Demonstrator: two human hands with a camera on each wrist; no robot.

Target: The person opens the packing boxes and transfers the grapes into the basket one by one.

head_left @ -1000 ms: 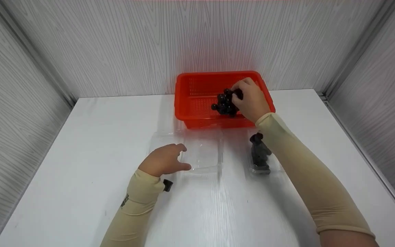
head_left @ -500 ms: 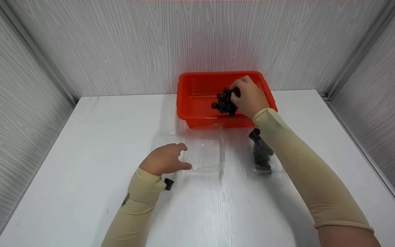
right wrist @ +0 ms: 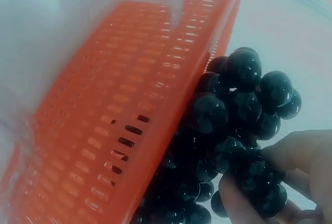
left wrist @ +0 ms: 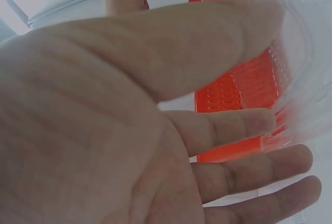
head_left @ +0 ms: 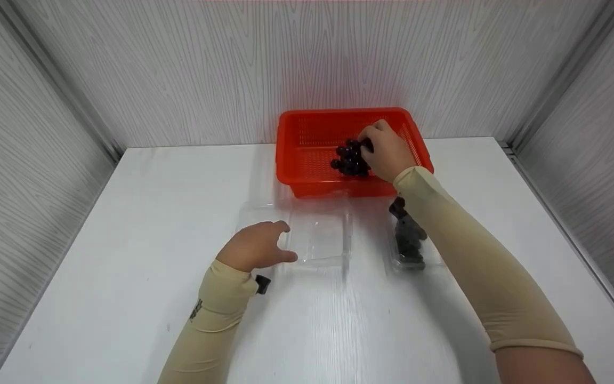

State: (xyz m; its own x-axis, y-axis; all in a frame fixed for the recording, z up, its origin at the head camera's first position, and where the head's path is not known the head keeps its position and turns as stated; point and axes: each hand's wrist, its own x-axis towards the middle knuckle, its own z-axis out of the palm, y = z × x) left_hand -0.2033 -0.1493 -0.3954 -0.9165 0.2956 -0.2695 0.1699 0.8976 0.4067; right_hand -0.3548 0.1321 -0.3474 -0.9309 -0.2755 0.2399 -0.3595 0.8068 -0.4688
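A bunch of dark grapes (head_left: 347, 158) is in the red basket (head_left: 307, 189), on its right side. My right hand (head_left: 388, 151) reaches over the basket's right part and pinches the top of the bunch between thumb and fingers. In the right wrist view glossy round grapes (right wrist: 244, 107) show beside the basket wall (right wrist: 129, 105). My left hand (head_left: 256, 246) is over the left part of a clear plastic clamshell box (head_left: 320, 237), thumb and fingers apart. Seen from the left wrist, the palm (left wrist: 104, 125) faces the camera and several fingers are extended, holding nothing.
Right of the clamshell, partly covered by the right sleeve (head_left: 461, 256), stands another clear box with dark fruit (head_left: 408, 240) in it. The basket stands near the back wall (head_left: 205, 69) of the white table (head_left: 168, 213). Side panels close off left and right.
The right hand and the grapes have shifted only slightly within the basket. The left hand keeps its place beside the clamshell.
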